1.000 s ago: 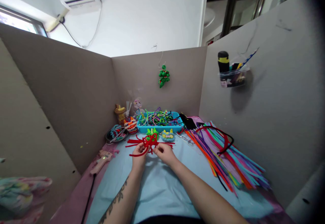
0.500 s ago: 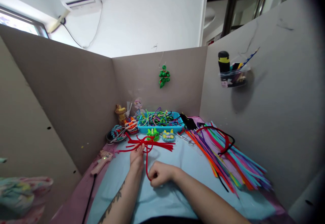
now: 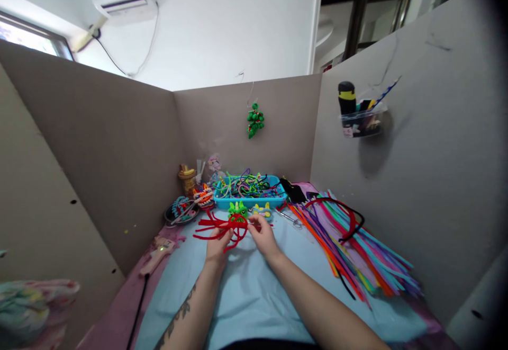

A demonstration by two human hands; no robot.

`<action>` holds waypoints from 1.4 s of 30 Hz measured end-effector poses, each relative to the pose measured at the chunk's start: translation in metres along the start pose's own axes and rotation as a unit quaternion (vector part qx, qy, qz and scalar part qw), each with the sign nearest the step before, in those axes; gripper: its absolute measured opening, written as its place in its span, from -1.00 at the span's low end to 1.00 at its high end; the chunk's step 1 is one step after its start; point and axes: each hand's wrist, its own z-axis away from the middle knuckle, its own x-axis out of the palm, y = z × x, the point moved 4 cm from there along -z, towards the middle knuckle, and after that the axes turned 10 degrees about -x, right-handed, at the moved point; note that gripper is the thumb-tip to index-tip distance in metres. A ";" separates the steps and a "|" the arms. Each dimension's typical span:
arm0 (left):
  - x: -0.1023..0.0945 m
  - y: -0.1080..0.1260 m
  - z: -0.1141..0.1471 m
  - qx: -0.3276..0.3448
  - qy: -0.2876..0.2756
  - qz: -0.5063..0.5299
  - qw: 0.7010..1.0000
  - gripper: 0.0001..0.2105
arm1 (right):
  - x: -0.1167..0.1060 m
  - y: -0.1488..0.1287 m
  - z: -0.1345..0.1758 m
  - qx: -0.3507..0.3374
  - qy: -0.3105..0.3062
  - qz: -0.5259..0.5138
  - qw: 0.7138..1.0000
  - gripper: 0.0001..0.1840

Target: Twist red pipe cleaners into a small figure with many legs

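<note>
A bundle of red pipe cleaners (image 3: 222, 226) lies on the light blue cloth (image 3: 254, 292), its ends fanned out to the left. My left hand (image 3: 217, 247) pinches the bundle near its looped middle. My right hand (image 3: 263, 235) holds the same red bundle from the right, fingers closed on a strand. Just behind the loop sit a small green pipe-cleaner figure (image 3: 237, 209) and a blue and yellow one (image 3: 262, 211).
A blue tray (image 3: 250, 199) of mixed pipe cleaners stands at the back. A big fan of coloured pipe cleaners (image 3: 353, 247) covers the right side. A glue gun (image 3: 159, 248) lies at left. Grey cardboard walls (image 3: 111, 149) enclose the desk; scissors (image 3: 291, 218) lie near the tray.
My right hand has gone from near my body, where it pulled a red strand down, back up to the bundle. The strand now forms a loop at the bundle's middle.
</note>
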 end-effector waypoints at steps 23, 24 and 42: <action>0.011 0.000 0.008 0.027 -0.062 -0.070 0.995 -0.71 | 0.002 -0.034 0.008 -0.184 -0.049 0.114 0.975 -0.95; 0.011 0.000 0.008 0.027 -0.062 -0.071 0.995 -0.71 | 0.002 -0.033 0.007 -0.187 -0.051 0.117 0.974 -0.94; 0.008 -0.001 0.007 0.052 -0.058 -0.108 0.991 -0.74 | 0.007 -0.013 0.005 -0.066 -0.081 0.070 0.992 -0.91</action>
